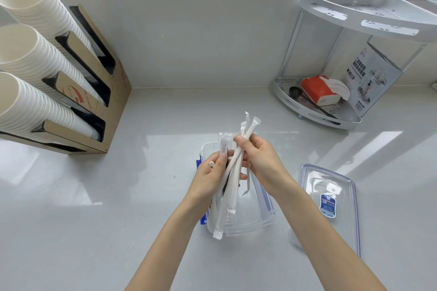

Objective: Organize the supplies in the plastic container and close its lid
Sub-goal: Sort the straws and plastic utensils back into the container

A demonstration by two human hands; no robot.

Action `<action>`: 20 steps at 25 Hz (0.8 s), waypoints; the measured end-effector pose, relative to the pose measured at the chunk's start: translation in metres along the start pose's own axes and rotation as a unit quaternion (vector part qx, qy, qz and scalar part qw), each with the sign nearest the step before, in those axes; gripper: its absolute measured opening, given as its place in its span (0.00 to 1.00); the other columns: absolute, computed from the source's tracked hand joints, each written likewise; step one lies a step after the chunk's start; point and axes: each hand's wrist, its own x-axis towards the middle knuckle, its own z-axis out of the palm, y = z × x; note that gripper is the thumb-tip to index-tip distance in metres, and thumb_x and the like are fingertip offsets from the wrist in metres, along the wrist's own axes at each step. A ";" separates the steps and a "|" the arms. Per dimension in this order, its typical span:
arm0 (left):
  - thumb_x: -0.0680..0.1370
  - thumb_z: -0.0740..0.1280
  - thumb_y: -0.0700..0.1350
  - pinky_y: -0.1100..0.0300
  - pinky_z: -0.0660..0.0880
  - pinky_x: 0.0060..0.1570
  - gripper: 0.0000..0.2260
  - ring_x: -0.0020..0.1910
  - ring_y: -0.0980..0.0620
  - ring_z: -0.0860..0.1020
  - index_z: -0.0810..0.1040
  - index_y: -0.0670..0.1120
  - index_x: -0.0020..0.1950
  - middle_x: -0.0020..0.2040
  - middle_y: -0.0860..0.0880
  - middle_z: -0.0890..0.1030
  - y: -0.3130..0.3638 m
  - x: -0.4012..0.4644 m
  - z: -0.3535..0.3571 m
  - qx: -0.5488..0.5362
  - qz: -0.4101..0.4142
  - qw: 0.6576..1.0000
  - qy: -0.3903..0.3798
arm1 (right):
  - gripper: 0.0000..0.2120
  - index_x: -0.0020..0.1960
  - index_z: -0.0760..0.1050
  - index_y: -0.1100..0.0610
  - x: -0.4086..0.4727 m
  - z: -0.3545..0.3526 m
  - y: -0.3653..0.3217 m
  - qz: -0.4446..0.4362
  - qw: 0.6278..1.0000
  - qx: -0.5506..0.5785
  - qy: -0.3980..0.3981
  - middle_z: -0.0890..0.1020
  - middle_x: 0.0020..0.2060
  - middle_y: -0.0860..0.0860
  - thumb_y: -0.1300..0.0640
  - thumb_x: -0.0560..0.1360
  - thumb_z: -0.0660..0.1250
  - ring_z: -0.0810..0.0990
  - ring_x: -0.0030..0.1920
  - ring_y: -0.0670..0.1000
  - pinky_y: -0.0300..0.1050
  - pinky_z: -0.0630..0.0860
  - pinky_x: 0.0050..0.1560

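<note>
Two bare forearms reached up from the lower edge. The left hand point(210, 179) and right hand point(262, 160) were both closed around a bundle of paper-wrapped straws point(230, 177), held tilted above the open plastic container point(246, 220). The container sat on the pale counter point(142, 196); its clear lid point(331, 201) lay flat just to the right, apart. Stacked paper cups point(30, 59) filled a cardboard holder point(99, 82) far left.
</note>
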 end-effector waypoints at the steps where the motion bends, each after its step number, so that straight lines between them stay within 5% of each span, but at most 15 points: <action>1: 0.79 0.54 0.49 0.54 0.80 0.43 0.13 0.39 0.51 0.83 0.77 0.47 0.52 0.43 0.48 0.84 0.000 0.000 0.000 -0.005 0.000 1.000 0.001 | 0.07 0.43 0.72 0.57 0.000 0.000 0.000 -0.001 1.000 -0.005 0.003 0.75 0.42 0.61 0.56 0.78 0.60 0.80 0.42 0.56 0.43 0.76 0.38; 6: 0.79 0.56 0.50 0.46 0.78 0.47 0.11 0.38 0.48 0.81 0.74 0.45 0.51 0.44 0.41 0.82 0.000 0.002 0.001 0.020 -0.006 0.999 0.040 | 0.05 0.41 0.74 0.55 -0.007 0.004 0.001 -0.034 0.999 -0.028 0.015 0.74 0.33 0.51 0.57 0.75 0.64 0.76 0.38 0.51 0.44 0.72 0.39; 9: 0.79 0.54 0.52 0.51 0.77 0.41 0.09 0.42 0.45 0.78 0.73 0.53 0.50 0.53 0.34 0.79 -0.003 0.004 0.001 0.044 -0.001 0.998 0.048 | 0.02 0.43 0.75 0.55 -0.010 0.008 -0.003 -0.055 0.998 -0.041 0.011 0.75 0.30 0.47 0.59 0.75 0.66 0.75 0.28 0.39 0.31 0.71 0.30; 13: 0.79 0.54 0.54 0.55 0.75 0.54 0.10 0.54 0.50 0.79 0.74 0.58 0.51 0.54 0.46 0.81 -0.001 0.003 0.002 0.062 0.014 0.997 0.036 | 0.03 0.47 0.75 0.58 -0.009 0.009 -0.003 -0.047 0.996 -0.079 -0.004 0.72 0.29 0.47 0.60 0.74 0.66 0.72 0.23 0.37 0.26 0.68 0.25; 17: 0.79 0.53 0.54 0.71 0.75 0.43 0.16 0.49 0.58 0.79 0.72 0.48 0.59 0.53 0.49 0.81 0.001 0.004 0.003 0.076 0.015 0.997 0.022 | 0.04 0.41 0.76 0.53 -0.007 0.008 0.000 -0.044 0.994 -0.095 0.001 0.74 0.31 0.51 0.59 0.74 0.67 0.74 0.30 0.43 0.31 0.70 0.30; 20: 0.79 0.53 0.54 0.62 0.76 0.50 0.16 0.48 0.54 0.78 0.73 0.47 0.58 0.53 0.46 0.80 0.001 0.004 0.003 0.088 0.013 0.996 0.012 | 0.03 0.42 0.76 0.56 -0.005 0.005 0.002 -0.045 0.995 -0.088 0.002 0.74 0.37 0.57 0.58 0.74 0.66 0.73 0.39 0.53 0.45 0.73 0.42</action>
